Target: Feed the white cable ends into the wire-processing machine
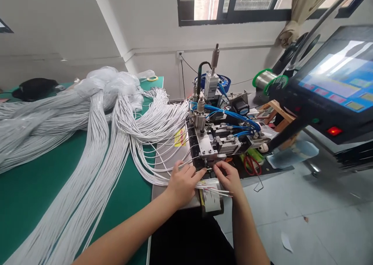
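Both hands work at the front of a small pneumatic machine (217, 138) with blue air hoses. My left hand (183, 181) is closed, its fingers pinching thin white wires (163, 168) that fan in from the left. My right hand (229, 175) is closed too, fingertips pinched at the machine's black fixture; stripped wire ends (218, 191) stick out under it. The two hands nearly touch. A white label (211, 199) hangs on the machine's front below them.
Large bundles of white cable (87, 140) lie across the green table (23, 195), with plastic bags (110, 80) behind. Red-handled scissors (252, 164) lie right of the machine. A touchscreen panel (335, 82) stands at right, a wire spool (266, 79) behind it.
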`<state>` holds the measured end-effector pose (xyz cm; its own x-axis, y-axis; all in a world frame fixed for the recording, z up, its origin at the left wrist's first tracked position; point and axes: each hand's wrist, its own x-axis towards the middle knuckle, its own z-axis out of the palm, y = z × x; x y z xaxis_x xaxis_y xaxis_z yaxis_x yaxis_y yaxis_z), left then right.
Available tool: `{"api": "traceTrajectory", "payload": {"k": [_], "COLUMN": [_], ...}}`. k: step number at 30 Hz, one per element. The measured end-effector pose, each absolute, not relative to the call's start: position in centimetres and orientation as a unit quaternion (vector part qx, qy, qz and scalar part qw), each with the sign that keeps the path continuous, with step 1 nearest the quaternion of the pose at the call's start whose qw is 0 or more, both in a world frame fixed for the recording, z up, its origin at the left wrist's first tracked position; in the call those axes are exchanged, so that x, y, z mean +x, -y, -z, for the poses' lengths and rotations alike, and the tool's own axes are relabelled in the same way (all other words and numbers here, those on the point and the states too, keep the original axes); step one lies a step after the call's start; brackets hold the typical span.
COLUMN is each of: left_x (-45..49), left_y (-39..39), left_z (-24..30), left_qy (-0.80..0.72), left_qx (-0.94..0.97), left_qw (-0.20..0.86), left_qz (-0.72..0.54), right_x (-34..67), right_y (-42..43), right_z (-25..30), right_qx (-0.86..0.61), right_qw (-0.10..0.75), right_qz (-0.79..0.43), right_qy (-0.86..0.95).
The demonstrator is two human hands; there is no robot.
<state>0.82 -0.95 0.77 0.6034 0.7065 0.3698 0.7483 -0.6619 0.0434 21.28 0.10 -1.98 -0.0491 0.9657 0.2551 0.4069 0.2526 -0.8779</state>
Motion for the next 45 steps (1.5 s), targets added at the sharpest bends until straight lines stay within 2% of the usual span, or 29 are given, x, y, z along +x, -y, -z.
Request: {"api": "traceTrajectory", "payload": {"k": [10,17,28,45], "left_x": [1.5,1.9,1.1,1.6], "left_y": [0.7,0.5,1.2,1.3], "left_z": [-1.5,-1.4,-0.8,-1.0], "left_qy": [0.414,0.426,0.422,0.458], "left_qx": [-0.906,-0.9,-0.863,-0.838], "left_qw": [0.039,0.042,0.058,0.033], "left_qz": [0.085,0.079,0.271,0.294], "right_x": [20.7,20.4,20.2,21.4], "right_y": [-0.6,-0.5,0.6,1.1], "right_z": [3.2,3.4,3.9,3.9], "right_qx": [-0.489,-0.502,-0.525,-0.582], "right_qw": [0.465,0.455,0.465,0.471], "right_qz": [-0.473,-0.55,-0.55,-0.478], "right_qy": [0.567,0.488,0.453,0.459]}}
